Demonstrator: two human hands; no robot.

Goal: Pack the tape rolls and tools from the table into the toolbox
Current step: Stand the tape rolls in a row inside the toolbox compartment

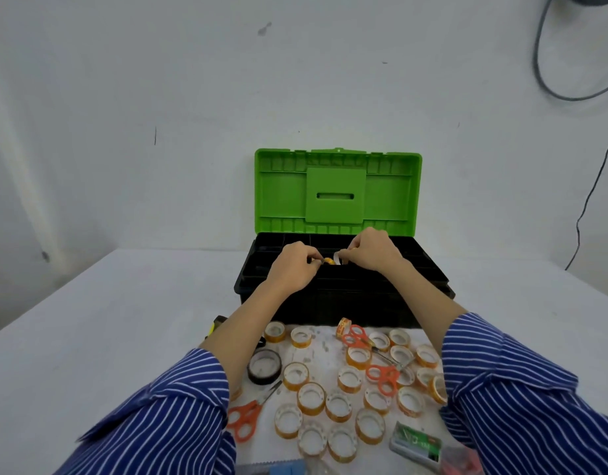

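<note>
A black toolbox [347,303] with its green lid [337,193] raised stands at the middle of the table. Both hands are over its open top tray. My left hand [292,267] pinches a small yellow tape roll [329,261]. My right hand [367,250] pinches another tape roll [337,258], pale and mostly hidden by the fingers. In front of the box lie several clear tape rolls with orange cores [311,397], a black tape roll [264,366] and orange-handled scissors [243,418], [383,373], [354,335].
A green staple box [415,442] lies at the near right. A yellow-black tool [216,325] is partly hidden behind my left forearm. A blue object [285,469] sits at the bottom edge. A cable hangs on the wall at the right.
</note>
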